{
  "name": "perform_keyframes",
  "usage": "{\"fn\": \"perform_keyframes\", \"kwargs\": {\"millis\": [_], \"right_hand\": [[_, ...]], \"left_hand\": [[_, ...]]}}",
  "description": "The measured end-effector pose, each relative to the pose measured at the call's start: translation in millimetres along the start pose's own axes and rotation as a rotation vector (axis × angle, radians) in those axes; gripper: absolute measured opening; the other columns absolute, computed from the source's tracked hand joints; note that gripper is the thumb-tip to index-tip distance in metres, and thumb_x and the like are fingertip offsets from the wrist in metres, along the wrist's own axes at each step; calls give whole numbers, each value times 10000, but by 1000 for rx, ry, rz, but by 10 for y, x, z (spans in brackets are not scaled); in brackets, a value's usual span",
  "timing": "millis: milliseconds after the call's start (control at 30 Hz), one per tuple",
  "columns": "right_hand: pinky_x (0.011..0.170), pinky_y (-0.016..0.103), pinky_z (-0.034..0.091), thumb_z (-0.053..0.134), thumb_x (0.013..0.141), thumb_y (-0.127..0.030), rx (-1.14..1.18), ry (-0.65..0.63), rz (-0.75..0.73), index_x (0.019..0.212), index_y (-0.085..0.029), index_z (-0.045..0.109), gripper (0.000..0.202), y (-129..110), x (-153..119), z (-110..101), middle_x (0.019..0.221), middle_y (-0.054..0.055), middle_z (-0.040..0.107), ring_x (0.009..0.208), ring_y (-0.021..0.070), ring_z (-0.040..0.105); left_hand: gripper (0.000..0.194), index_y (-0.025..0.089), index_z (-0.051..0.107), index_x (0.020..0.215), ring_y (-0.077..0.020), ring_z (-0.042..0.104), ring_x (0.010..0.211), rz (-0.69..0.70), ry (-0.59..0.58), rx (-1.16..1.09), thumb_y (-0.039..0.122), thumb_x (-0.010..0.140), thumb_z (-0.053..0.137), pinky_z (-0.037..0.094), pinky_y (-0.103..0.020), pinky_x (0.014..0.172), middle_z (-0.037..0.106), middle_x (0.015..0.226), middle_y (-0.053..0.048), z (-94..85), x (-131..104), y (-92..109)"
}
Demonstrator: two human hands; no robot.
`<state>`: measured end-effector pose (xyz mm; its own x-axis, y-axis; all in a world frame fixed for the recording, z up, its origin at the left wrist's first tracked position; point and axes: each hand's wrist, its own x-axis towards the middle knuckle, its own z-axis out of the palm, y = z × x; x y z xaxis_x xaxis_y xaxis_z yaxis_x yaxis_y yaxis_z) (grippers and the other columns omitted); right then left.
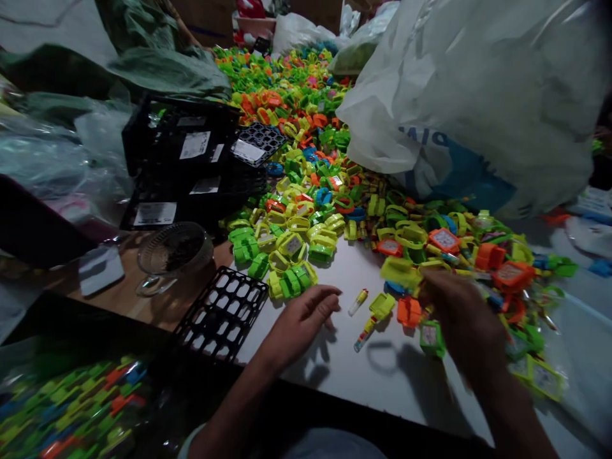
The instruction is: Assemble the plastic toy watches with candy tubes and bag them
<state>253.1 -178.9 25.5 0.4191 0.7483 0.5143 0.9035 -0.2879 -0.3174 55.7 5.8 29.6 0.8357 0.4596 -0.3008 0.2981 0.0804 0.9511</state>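
Note:
My left hand (306,319) is over the white board at the centre, fingers curled together; what they hold, if anything, is hidden. My right hand (461,312), blurred, holds a yellow watch-like toy (401,273) at its fingertips, above the board. Between the hands lie a small capped tube (358,301), a yellow-green toy watch (382,306) and a tube with coloured candies (366,333). An orange toy watch (408,312) and a green one (431,338) rest near my right hand. Beyond my left hand sits a group of green and yellow watches (292,245).
A black grid tray (222,315) lies left of my left hand, with a glass cup (174,250) behind it. Black trays (191,159) are stacked at the left. A big white plastic bag (478,95) stands back right. Bagged toys (76,408) fill the lower left.

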Motion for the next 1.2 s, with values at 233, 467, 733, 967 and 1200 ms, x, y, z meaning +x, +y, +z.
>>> {"fn": "perform_keyframes", "kwargs": {"millis": [233,467,733,967,1200], "right_hand": [[600,309,402,421,963,-354,-337,-176,25,880,-208,608,251,-261,164,272,807,68,629,687,185,571],[578,315,350,555,886,-228,-375,-389,-26,726,-166,584,174,-568,256,887,746,105,600,688,207,546],[577,281,303,415,974,-309,-179,-386,116,889,-176,513,186,-523,757,1087,790,49,620,672,164,536],[642,273,342,492,932,-358,-179,-359,110,878,-181,514,186,-518,558,1162,863,65,589,804,185,539],[642,279,388,417,922,-231,-37,-314,154,979,-168,490,112,-430,624,1214,823,57,599,754,186,562]], "left_hand": [[228,201,634,1073,-250,511,1089,384,504,807,269,908,492,412,-457,982,619,1123,-97,-63,120,-282],[238,181,610,1106,-300,428,1213,394,476,1027,212,909,481,389,-510,997,552,1298,-114,-33,154,-383],[228,198,606,1098,-277,449,1194,400,496,963,186,906,482,388,-503,1004,572,1266,-99,-91,101,-428],[228,204,611,1092,-271,449,1213,407,514,939,174,901,490,392,-495,1019,569,1283,-88,-85,85,-484],[205,183,627,1059,-284,458,1199,417,552,937,174,893,507,405,-503,996,590,1257,-103,-72,113,-480]]}}
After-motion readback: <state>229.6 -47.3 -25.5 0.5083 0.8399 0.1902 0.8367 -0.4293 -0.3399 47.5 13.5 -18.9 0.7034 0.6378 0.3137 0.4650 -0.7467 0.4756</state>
